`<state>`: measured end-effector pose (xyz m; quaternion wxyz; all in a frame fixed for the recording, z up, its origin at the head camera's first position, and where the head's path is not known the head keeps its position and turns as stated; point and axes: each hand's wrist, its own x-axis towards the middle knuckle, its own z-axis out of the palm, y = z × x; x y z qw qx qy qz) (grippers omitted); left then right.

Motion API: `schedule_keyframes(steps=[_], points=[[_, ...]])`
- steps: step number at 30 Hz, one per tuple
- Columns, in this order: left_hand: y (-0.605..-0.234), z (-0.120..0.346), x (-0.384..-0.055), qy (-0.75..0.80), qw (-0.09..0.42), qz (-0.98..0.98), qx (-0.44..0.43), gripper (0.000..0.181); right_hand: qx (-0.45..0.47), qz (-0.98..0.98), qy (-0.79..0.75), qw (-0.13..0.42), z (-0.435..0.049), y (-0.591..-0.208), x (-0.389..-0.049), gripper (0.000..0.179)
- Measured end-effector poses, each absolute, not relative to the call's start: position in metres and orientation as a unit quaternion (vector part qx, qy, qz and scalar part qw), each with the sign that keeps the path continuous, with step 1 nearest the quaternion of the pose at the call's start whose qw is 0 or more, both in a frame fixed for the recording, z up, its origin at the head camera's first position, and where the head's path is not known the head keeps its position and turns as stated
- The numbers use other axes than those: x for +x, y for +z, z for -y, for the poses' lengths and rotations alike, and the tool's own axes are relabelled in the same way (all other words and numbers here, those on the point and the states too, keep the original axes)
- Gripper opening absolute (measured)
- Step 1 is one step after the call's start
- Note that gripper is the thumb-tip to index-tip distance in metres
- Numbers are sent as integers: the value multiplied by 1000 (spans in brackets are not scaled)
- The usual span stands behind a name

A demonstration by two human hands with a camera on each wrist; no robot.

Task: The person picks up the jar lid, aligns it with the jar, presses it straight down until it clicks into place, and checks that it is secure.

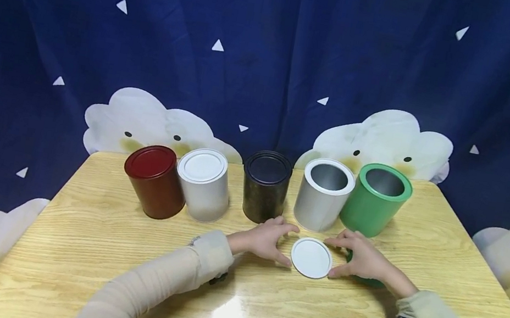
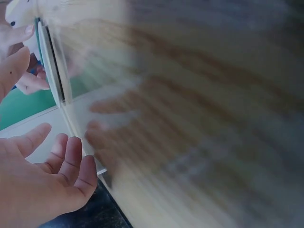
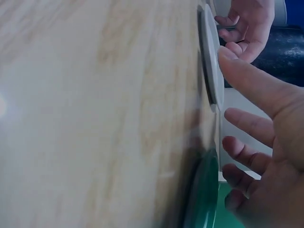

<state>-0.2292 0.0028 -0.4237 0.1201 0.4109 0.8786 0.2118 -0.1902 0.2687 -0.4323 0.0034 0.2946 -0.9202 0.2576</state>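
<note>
A round white lid [image 1: 311, 258] lies on the table between my two hands. On its left side is my left hand [image 1: 268, 239], thumb and fingers spread apart, very close to the rim. My right hand [image 1: 361, 258] stands at the other side, likewise spread, its thumb [image 3: 247, 76] near the lid's edge in the right wrist view. Whether either hand touches the rim I cannot tell. A green lid [image 3: 206, 194] lies under my right hand, mostly hidden in the head view. Behind the white lid stands an uncovered white can [image 1: 318, 205], beside an uncovered green can [image 1: 369, 213].
A black can [image 1: 264, 196] with its lid on stands just beyond my left hand. Farther left are a lidded white can [image 1: 204, 195] and a lidded dark red can [image 1: 157, 188]. The wooden table [image 1: 71, 241] ends at a blue curtain [image 1: 263, 43].
</note>
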Motion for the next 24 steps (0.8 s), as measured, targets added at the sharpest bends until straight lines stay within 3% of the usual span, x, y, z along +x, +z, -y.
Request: schedule_keyframes(steps=[16, 24], points=[[-430, -16, -229, 132, 149, -901, 384, 74, 270, 935, 228, -34, -263, -434, -189, 72], [-427, -17, -225, 94, 134, -909, 384, 75, 280, 933, 223, -28, -262, -434, -190, 73]])
